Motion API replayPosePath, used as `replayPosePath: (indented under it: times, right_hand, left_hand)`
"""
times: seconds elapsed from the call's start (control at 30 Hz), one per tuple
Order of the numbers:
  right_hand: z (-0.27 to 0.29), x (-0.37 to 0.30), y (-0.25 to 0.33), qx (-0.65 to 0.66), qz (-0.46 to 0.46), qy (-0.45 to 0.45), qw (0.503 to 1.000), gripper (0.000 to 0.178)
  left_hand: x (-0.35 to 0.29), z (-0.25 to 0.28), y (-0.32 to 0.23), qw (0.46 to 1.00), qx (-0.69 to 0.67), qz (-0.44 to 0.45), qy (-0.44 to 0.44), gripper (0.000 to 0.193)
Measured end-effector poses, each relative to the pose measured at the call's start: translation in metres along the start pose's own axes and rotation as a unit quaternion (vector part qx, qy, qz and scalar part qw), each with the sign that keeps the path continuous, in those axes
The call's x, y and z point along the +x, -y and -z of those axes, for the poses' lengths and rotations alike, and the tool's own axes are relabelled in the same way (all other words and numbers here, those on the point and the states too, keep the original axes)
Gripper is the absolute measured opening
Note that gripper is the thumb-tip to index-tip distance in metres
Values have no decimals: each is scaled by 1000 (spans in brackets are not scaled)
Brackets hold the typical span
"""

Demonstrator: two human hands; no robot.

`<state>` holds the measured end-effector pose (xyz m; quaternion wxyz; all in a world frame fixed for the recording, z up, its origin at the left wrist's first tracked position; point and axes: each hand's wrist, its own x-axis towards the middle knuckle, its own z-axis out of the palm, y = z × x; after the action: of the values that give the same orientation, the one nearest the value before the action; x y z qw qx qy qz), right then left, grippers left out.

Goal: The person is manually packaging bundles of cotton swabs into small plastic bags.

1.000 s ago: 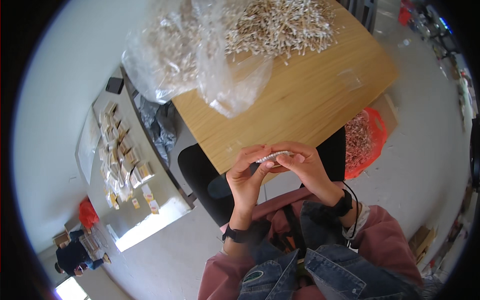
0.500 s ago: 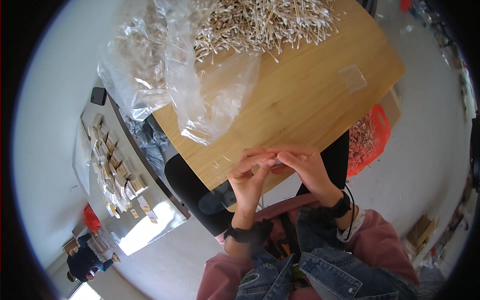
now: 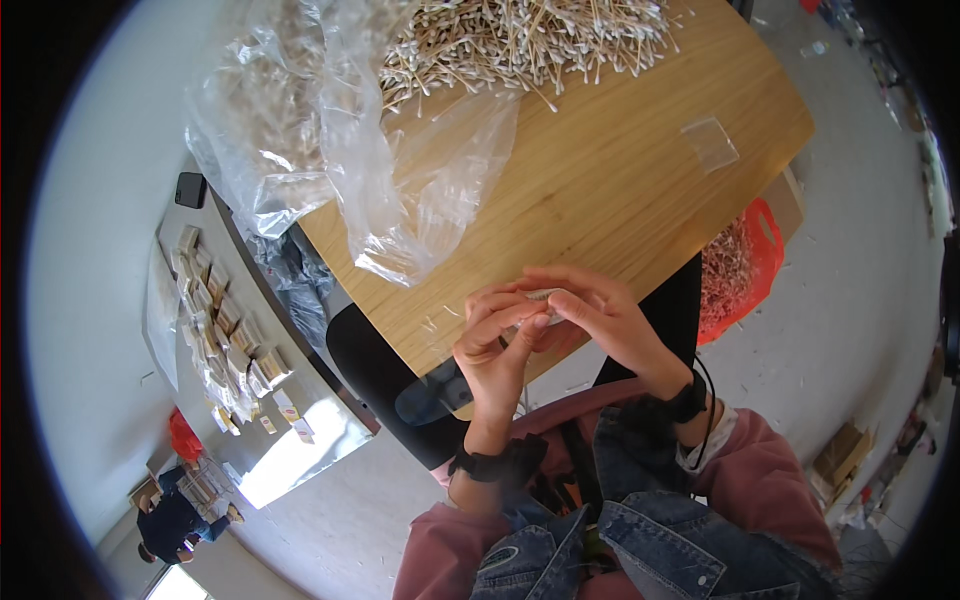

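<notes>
Over the near edge of the wooden table (image 3: pixel 610 190), my left hand (image 3: pixel 492 350) and my right hand (image 3: pixel 618 325) meet at the fingertips. Between them they grip a small pale packet (image 3: pixel 541 296), its wrapping whitish and partly see-through. Fingers cover most of it, so its contents are hard to make out. Both thumbs press on the near side while the other fingers curl round the far side. A large heap of cotton swabs (image 3: pixel 530 45) lies at the far side of the table. Left of the heap, a clear plastic bag (image 3: pixel 425 215) holding more swabs spreads over the tabletop.
A clear square plastic piece (image 3: pixel 710 145) lies on the table's right. Below that side stands a red bag (image 3: pixel 765 265) of pinkish sticks. On the left, another table (image 3: pixel 340 425) bears several small packs (image 3: pixel 225 330) and a black phone (image 3: pixel 191 190). A person (image 3: pixel 175 520) works beyond.
Both hands have risen slightly, and my right hand has tilted, so more of the pale packet shows between the fingers. The view has shifted a little.
</notes>
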<state>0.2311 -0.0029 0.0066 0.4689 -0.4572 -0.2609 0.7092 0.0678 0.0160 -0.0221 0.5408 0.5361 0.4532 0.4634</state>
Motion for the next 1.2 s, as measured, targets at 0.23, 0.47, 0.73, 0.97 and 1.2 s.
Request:
replayPosePath:
  times: [0.23, 0.47, 0.73, 0.97, 1.2]
  right_hand:
    - [16, 14, -10, -52, 28, 117, 991, 54]
    - [21, 7, -9, -31, 14, 144, 989, 67]
    - [20, 1, -11, -11, 39, 143, 989, 59]
    - [26, 1, -19, -16, 27, 139, 990, 59]
    - [20, 4, -7, -78, 30, 133, 988, 43]
  left_hand:
    - [-1, 3, -1, 999, 47, -20, -3, 16]
    - [7, 15, -25, 996, 41, 34, 65, 19]
    - [21, 10, -44, 954, 244, -107, 138, 23]
    - [13, 8, -41, 969, 207, -88, 98, 25]
    - [-9, 4, -13, 999, 20, 22, 46, 33]
